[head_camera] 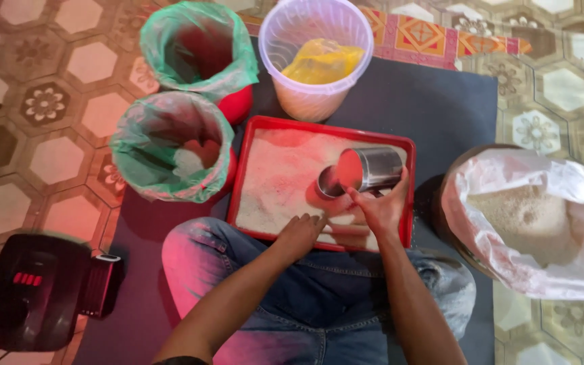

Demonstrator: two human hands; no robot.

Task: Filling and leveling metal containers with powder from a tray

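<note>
A person sits on a dark mat [441,101] with legs in blue jeans [319,297]. A red tray [259,128] lies on the mat, just past the knees. The tray is full of white grain [278,182].

The right hand [381,208] holds a shiny metal cup [366,170]. The cup lies tipped on its side over the tray, with its open mouth to the left. The fingers are curled around the near side of the cup, and the thumb reaches up to the rim. The grip looks tight.

The left hand [300,233] rests on the grain at the near edge of the tray. Its fingers are close together and bent down a little, and the tips touch the grain. It holds nothing. The two hands are near each other but do not touch.

On the far left stand two red buckets. Each one has a green bag inside. The nearer bucket [170,145] sits just beside the tray, and the farther bucket [201,47] is behind it. A clear tub [315,61] stands past the tray, and a yellow bag [322,62] lies in it. On the right, a big white sack [535,216] is open and shows more grain. A black machine [35,290] sits on the tiled floor [42,101] at the near left.
</note>
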